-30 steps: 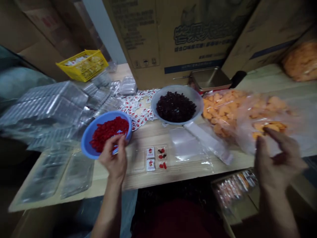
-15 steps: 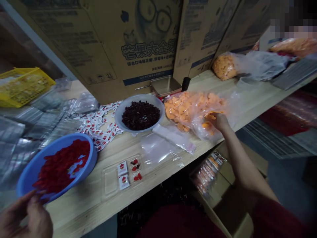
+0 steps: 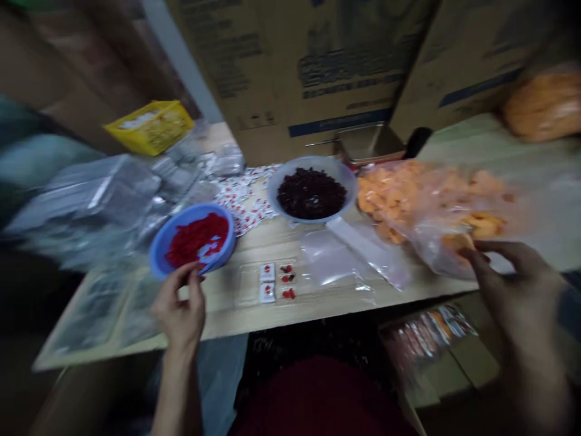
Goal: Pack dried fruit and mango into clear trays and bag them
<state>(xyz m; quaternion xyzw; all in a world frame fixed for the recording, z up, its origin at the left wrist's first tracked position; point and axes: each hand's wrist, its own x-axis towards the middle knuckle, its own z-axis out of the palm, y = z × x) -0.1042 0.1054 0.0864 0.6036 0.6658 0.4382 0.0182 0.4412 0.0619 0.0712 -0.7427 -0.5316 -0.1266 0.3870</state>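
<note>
My left hand (image 3: 181, 303) is pinched at the near rim of a blue bowl (image 3: 157, 257), with a small red piece at its fingertips. Red pieces (image 3: 195, 236) fill part of that bowl. On the right, my right hand (image 3: 521, 284) is blurred, its thumb and fingers closed on an orange piece (image 3: 456, 243) at the mouth of a clear bag (image 3: 431, 242) of orange pieces (image 3: 385, 194). Between my hands lies a clear plastic tray (image 3: 249, 290) holding two white printed sachets (image 3: 267, 282) and several small red and dark pieces (image 3: 288, 293).
A pale bowl of dark pieces (image 3: 311, 194) stands behind the tray. Clear plastic bags (image 3: 333, 254) lie to its right, and printed sachets (image 3: 247, 206) are scattered behind. Cardboard boxes (image 3: 267, 72) wall the back; stacked clear trays (image 3: 100, 188) and a yellow basket (image 3: 154, 130) are left.
The view has swung left, shifting the table's things rightward. My right hand has drawn back from inside the bag to its mouth with an orange piece. My left hand stays by the blue bowl.
</note>
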